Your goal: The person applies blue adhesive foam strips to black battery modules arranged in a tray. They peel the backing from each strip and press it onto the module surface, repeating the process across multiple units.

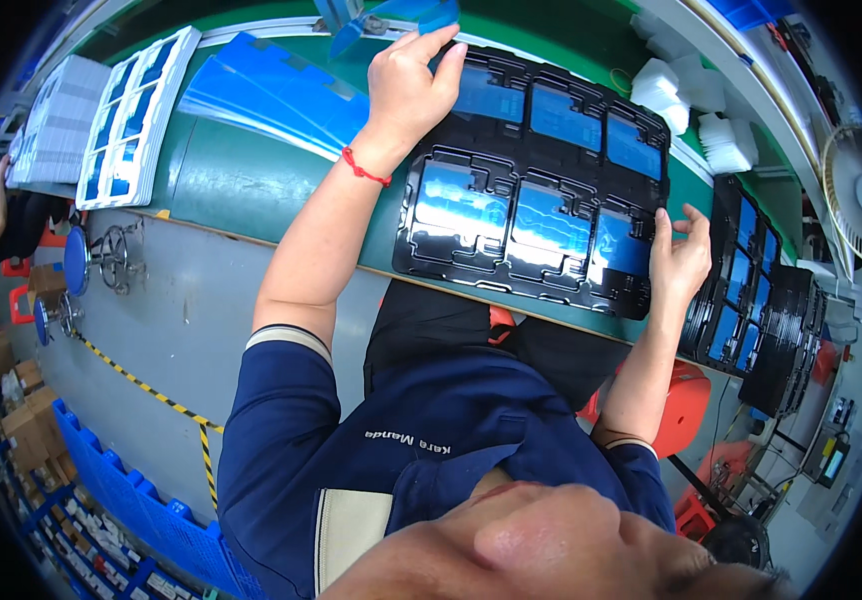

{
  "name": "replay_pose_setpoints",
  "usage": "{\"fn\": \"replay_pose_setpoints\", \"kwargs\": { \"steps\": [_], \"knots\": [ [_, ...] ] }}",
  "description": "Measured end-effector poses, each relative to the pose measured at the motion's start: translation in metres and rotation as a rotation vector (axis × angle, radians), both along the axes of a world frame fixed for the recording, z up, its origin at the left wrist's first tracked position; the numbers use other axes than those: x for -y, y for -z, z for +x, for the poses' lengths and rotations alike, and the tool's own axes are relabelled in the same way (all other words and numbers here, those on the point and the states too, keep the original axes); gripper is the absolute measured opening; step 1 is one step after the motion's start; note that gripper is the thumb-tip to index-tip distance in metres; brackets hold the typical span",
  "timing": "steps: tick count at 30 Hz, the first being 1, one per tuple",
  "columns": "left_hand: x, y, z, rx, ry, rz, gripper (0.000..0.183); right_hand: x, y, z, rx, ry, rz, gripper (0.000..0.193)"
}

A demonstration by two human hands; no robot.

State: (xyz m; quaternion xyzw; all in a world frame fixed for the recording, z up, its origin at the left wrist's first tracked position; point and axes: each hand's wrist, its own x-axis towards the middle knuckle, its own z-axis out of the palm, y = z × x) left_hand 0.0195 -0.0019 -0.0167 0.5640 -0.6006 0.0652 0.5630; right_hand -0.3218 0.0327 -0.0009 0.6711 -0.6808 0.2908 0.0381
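Observation:
A black plastic tray lies on the bench before me, its two rows of pockets holding flat blue film-faced pieces. My left hand, with a red cord on its wrist, is above the tray's far left corner. Its thumb and forefinger are apart. Just past its fingertips is blue film; contact between them cannot be made out. At the tray's right edge, my right hand has its thumb along the rim and its fingers spread outside it.
Blue sheets lie left of the tray on the green bench. Farther left stand white trays. More black trays are stacked at the right, with white foam pieces behind. Blue-topped stools stand on the floor.

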Motion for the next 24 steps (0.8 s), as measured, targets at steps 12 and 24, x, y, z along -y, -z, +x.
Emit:
{"fn": "replay_pose_setpoints", "kwargs": {
  "steps": [12,24],
  "knots": [
    [0.006,0.015,-0.011,0.074,0.055,0.183,0.023,0.006,0.006,-0.03,0.488,-0.052,0.261,0.031],
    [0.008,0.018,-0.009,0.043,0.05,0.225,0.026,0.009,-0.007,-0.034,1.521,-0.439,0.621,0.043]
  ]
}}
